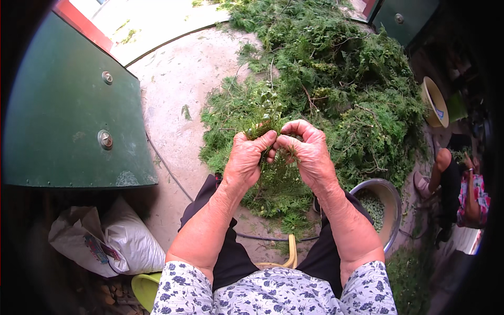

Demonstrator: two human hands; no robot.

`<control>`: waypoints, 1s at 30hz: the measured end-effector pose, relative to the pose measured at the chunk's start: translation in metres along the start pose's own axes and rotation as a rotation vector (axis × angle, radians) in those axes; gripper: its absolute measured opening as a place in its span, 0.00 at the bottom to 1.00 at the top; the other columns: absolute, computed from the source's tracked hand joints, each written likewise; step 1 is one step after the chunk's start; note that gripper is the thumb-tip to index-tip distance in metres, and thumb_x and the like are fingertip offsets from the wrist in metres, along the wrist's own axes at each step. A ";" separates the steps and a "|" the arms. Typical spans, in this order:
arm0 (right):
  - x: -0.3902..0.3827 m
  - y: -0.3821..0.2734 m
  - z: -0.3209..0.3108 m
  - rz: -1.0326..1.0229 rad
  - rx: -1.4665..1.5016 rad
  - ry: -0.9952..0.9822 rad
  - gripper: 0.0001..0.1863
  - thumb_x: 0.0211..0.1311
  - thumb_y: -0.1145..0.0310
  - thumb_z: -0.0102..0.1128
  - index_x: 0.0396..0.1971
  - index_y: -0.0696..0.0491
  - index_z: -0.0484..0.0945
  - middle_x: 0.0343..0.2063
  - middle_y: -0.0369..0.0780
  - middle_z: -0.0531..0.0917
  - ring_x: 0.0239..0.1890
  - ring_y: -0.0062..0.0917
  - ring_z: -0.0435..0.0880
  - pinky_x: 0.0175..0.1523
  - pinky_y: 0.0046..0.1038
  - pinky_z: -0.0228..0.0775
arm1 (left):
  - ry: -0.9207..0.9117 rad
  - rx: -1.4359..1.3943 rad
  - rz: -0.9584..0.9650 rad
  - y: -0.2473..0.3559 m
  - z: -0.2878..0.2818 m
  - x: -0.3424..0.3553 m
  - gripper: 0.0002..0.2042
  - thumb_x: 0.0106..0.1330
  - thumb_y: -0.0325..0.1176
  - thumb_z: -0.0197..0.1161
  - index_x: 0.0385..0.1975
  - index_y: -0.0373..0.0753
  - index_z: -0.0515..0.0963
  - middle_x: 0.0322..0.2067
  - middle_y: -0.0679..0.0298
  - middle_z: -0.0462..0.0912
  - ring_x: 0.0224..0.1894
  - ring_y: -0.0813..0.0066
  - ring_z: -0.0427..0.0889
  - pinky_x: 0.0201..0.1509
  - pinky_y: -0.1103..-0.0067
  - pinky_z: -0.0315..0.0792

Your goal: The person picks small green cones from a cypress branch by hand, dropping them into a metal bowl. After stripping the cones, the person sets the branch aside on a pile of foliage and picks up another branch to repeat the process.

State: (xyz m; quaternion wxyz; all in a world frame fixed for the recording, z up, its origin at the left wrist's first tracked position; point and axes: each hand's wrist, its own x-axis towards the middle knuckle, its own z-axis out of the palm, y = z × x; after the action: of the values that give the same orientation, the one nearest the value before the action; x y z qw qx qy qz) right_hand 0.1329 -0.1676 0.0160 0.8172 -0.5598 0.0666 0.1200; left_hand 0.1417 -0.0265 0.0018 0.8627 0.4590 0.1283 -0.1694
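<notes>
Between my hands, in front of my knees, is a green sprig (266,110) with small pale seed cones on it. My left hand (247,155) is closed round its stem, thumb pressed against the fingers. Close against it on the right, my right hand (310,152) has thumb and forefinger bent into a pinch at the sprig's edge; what lies between those fingertips is too small to make out. A large heap of cut evergreen branches (362,100) spreads over the floor beyond and below both hands. By my right knee stands a metal basin (391,210) holding many small pale-green cones (371,207).
A green metal door (68,115) stands at left, with white sacks (134,236) and a yellow-green basin (144,289) below it. A dark cable (170,170) crosses the concrete floor. At right another person (470,194) sits near a beige basin (434,102). A yellow frame (292,252) is between my legs.
</notes>
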 end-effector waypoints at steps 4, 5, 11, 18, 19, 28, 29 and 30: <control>0.002 0.002 -0.007 0.054 0.179 -0.090 0.06 0.55 0.75 0.57 0.33 0.56 0.72 0.25 0.34 0.77 0.26 0.13 0.75 0.24 0.14 0.63 | -0.041 -0.010 -0.032 0.002 -0.001 -0.001 0.04 0.57 0.28 0.62 0.28 0.36 0.76 0.19 0.67 0.77 0.18 0.81 0.72 0.18 0.86 0.63; 0.003 0.004 -0.010 0.081 0.328 -0.124 0.05 0.55 0.76 0.55 0.33 0.56 0.72 0.25 0.34 0.77 0.26 0.14 0.75 0.24 0.15 0.63 | -0.044 -0.011 -0.031 0.003 0.000 -0.001 0.04 0.57 0.28 0.62 0.28 0.36 0.76 0.19 0.67 0.77 0.18 0.81 0.72 0.18 0.86 0.63; 0.008 0.002 -0.020 0.047 0.454 -0.039 0.10 0.60 0.65 0.55 0.36 0.54 0.71 0.31 0.36 0.76 0.28 0.18 0.74 0.29 0.18 0.66 | 0.010 0.095 0.051 0.008 0.011 -0.007 0.07 0.58 0.34 0.62 0.29 0.39 0.74 0.22 0.67 0.76 0.20 0.81 0.73 0.17 0.86 0.61; 0.010 -0.001 -0.010 0.039 0.551 0.037 0.12 0.59 0.63 0.57 0.37 0.55 0.72 0.27 0.34 0.75 0.26 0.15 0.74 0.25 0.15 0.63 | -0.059 0.213 0.091 0.006 0.011 -0.009 0.11 0.60 0.40 0.61 0.28 0.39 0.77 0.19 0.74 0.73 0.18 0.89 0.67 0.16 0.88 0.58; 0.010 -0.001 -0.010 0.005 0.489 0.005 0.12 0.59 0.64 0.57 0.38 0.56 0.72 0.26 0.33 0.75 0.25 0.14 0.73 0.24 0.15 0.63 | -0.059 0.213 0.091 0.006 0.012 -0.010 0.11 0.60 0.40 0.61 0.28 0.39 0.77 0.19 0.74 0.73 0.18 0.89 0.67 0.16 0.88 0.58; 0.011 0.003 -0.014 -0.055 0.356 -0.002 0.10 0.59 0.65 0.57 0.34 0.56 0.71 0.23 0.33 0.74 0.20 0.14 0.72 0.20 0.15 0.61 | -0.052 0.386 0.049 0.009 0.011 -0.015 0.09 0.63 0.36 0.57 0.34 0.39 0.79 0.22 0.74 0.75 0.20 0.89 0.68 0.18 0.88 0.62; 0.011 0.002 -0.013 -0.060 0.347 0.008 0.10 0.60 0.64 0.56 0.33 0.56 0.70 0.23 0.33 0.74 0.20 0.14 0.72 0.20 0.15 0.61 | -0.039 0.428 0.081 0.007 0.011 -0.015 0.08 0.62 0.34 0.56 0.35 0.40 0.79 0.24 0.74 0.76 0.23 0.89 0.69 0.19 0.89 0.63; 0.010 0.003 -0.013 -0.061 0.347 0.010 0.10 0.60 0.64 0.56 0.33 0.56 0.70 0.23 0.33 0.74 0.20 0.14 0.72 0.20 0.15 0.61 | -0.028 0.470 0.113 0.004 0.010 -0.014 0.08 0.62 0.32 0.55 0.37 0.41 0.79 0.26 0.73 0.77 0.27 0.88 0.71 0.20 0.89 0.63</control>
State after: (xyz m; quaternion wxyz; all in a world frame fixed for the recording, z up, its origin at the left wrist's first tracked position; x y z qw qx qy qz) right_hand 0.1424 -0.1777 0.0056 0.9044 -0.4128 0.0735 0.0792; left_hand 0.1309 -0.0297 0.0157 0.7419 0.6512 0.0477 -0.1524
